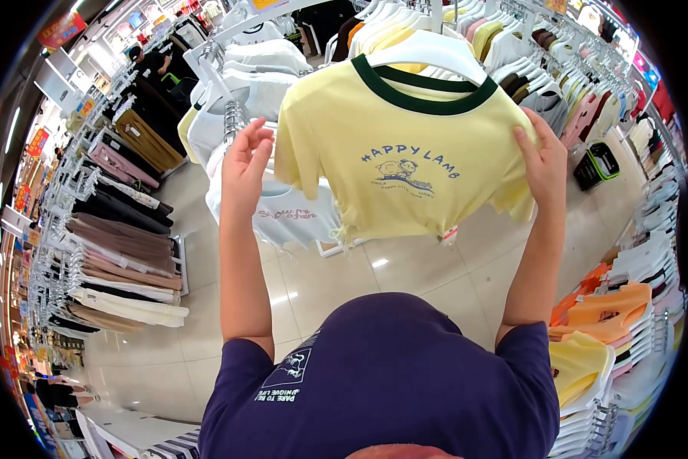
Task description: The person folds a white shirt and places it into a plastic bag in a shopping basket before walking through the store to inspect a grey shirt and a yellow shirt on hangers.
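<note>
A pale yellow T-shirt with a dark green collar and "HAPPY LAMB" print hangs upright on a white hanger in front of me. My right hand grips it at the shoulder and sleeve on the right, the thumb in front. Just beside the other sleeve is my left hand, its fingers loosely bent and apart, apparently not holding the cloth. Behind that sleeve, a light grey-blue T-shirt with pink lettering hangs partly hidden.
White and grey tops hang on a metal rack ahead. Skirts and trousers line the left side. Orange and yellow shirts hang close on the right. A black shopping basket stands on the tiled floor. Another person is at upper left.
</note>
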`<move>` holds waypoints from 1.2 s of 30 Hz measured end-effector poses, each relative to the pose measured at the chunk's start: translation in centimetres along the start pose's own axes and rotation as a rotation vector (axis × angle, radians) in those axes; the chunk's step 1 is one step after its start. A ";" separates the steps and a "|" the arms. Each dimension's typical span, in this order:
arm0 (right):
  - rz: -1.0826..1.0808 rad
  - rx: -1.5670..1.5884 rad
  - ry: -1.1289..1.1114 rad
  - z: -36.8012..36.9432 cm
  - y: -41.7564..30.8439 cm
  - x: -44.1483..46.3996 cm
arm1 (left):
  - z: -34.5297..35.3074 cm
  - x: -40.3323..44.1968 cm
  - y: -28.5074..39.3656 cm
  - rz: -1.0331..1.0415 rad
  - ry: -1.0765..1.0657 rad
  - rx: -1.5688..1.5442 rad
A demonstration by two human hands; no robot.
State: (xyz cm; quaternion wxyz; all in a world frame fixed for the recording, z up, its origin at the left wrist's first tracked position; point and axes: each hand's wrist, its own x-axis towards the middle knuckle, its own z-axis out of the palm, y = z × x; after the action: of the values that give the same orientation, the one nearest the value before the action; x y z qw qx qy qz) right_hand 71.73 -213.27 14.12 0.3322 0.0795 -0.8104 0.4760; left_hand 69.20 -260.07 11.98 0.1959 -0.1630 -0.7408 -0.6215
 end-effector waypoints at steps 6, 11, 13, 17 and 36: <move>-0.029 0.004 -0.021 1.1 -1.1 -0.2 | 1.7 2.8 1.7 0.068 -0.117 -0.010; -0.049 -0.009 -0.038 1.4 -2.3 -0.5 | 2.9 3.2 3.9 0.030 -0.168 0.248; -0.039 -0.026 -0.060 1.2 -2.4 -0.6 | 2.8 3.3 3.9 0.077 -0.155 0.265; -0.021 -0.105 -0.099 0.8 -2.7 -0.8 | 2.7 3.1 3.2 0.174 -0.122 0.290; 0.005 -0.214 -0.298 1.9 -7.0 -2.7 | 0.6 2.9 2.1 0.309 -0.159 0.260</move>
State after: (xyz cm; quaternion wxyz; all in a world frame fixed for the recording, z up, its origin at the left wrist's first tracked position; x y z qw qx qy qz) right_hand 76.07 -219.09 16.91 0.2136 0.1112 -0.8968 0.3711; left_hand 67.62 -259.14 15.13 0.2494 -0.2966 -0.7940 -0.4684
